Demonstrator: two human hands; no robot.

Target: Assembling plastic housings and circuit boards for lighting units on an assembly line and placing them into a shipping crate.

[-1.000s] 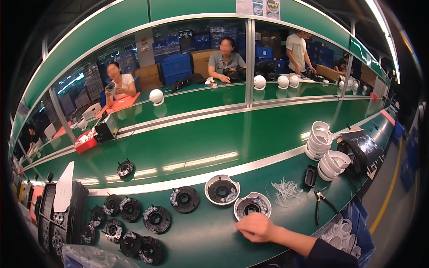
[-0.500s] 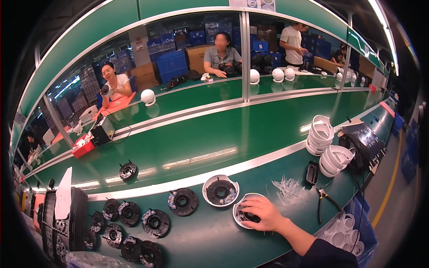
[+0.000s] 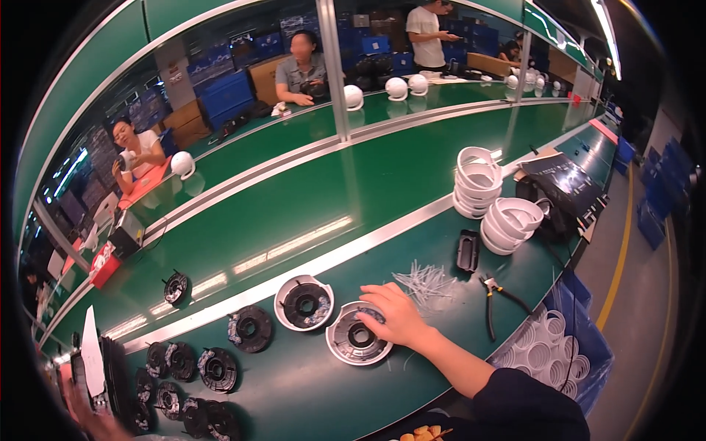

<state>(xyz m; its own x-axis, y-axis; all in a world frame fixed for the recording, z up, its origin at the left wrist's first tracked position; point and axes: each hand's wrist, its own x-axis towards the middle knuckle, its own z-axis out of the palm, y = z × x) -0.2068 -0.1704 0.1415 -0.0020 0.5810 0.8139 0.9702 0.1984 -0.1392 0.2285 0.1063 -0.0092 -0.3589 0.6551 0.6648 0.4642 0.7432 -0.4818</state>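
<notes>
My right hand (image 3: 396,314) grips the far right rim of a round white housing (image 3: 340,350) on the bench. Its thumb lies over the black disc (image 3: 360,336) inside, and its fingers reach across the rim. Just left of that sits a second white housing (image 3: 277,307) with another black disc (image 3: 304,303) in it. Several black discs with small circuit boards (image 3: 250,328) lie further left. My left hand (image 3: 92,415), smeared by motion, is at the lower left edge beside a dark stack of trays (image 3: 118,382); its fingers are unclear.
Clear thin strips (image 3: 425,283), a black tray (image 3: 467,251) and cutting pliers (image 3: 493,305) lie to the right. Stacked white rings (image 3: 478,184) stand behind. A blue bin (image 3: 596,345) holds white rings. Across the green belt (image 3: 382,176), people work behind a metal frame.
The view has shifted, so the bench appears further left. My right hand has moved from over the disc to the housing's right rim. My left hand has come into view.
</notes>
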